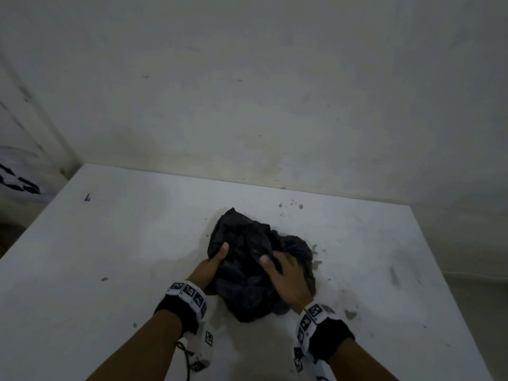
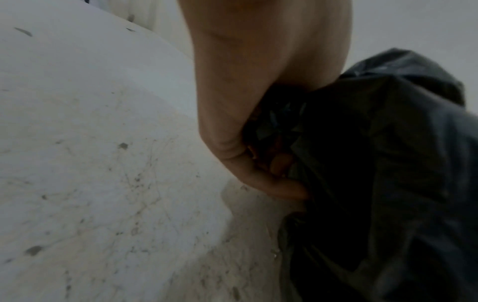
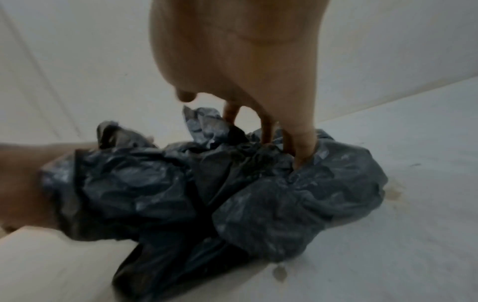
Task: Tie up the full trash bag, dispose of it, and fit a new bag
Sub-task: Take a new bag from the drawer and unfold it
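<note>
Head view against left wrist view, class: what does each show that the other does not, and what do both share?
Only the head view shows the right hand gripping the black trash bag, both marked wristbands, and the whole white table against the wall. Only the left wrist view shows the left hand's curled fingers buried in the plastic, and fine cracks in the tabletop. Both show the left hand's grip on the bag.

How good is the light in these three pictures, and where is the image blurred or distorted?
Head view: dim, flat light, no glare; the black trash bag shows few folds; the white table edges splay. Left wrist view: dark and soft, the left hand blurred, the bag nearly featureless. Right wrist view: brighter, grey sheen on the bag's wrinkles; the right hand looms large and soft.
</note>
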`<state>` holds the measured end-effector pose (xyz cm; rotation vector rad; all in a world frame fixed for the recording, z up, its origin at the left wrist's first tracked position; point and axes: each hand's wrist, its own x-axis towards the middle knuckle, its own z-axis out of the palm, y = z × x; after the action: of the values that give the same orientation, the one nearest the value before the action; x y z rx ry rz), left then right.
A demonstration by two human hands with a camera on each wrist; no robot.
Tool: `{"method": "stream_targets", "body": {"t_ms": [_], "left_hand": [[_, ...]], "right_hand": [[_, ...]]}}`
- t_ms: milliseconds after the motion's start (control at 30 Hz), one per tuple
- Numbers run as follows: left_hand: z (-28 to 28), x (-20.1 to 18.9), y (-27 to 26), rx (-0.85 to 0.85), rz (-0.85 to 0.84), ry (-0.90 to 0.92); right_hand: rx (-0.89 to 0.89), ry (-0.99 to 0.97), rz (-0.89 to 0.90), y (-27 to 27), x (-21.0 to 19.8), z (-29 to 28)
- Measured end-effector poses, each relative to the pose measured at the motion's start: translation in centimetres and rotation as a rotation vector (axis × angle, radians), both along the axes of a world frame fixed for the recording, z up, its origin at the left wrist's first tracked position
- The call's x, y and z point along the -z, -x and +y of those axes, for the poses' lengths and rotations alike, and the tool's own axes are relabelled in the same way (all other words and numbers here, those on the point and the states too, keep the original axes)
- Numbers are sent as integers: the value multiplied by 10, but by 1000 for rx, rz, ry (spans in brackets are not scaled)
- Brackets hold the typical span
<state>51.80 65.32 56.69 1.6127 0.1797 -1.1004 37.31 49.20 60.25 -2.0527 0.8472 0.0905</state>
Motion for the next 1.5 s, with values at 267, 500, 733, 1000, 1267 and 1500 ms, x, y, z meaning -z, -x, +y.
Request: {"method": "stream_targets", "body": {"t_ms": [267,500,733,1000,1267,1500], "left_hand": [[-21,-47,29,205,-149,-52],[9,-33,3,-24,-285,-162],[35,-25,-19,-143,-334,-193],[3,-41,2,-60,-348,34],[-23,-55,14,14,-467,90],[31,-37,-22,-116,-568,-259]], "right_hand": [[-180,244,191,-6,10,35],[797,-326,-233,-8,-15,-44],[915,-297,-379,22,-19,-73],[515,-85,-586,-1,-55,-6],[87,267,-159,-9,-46,-5],[768,32,-49,28,-45,-94]]}}
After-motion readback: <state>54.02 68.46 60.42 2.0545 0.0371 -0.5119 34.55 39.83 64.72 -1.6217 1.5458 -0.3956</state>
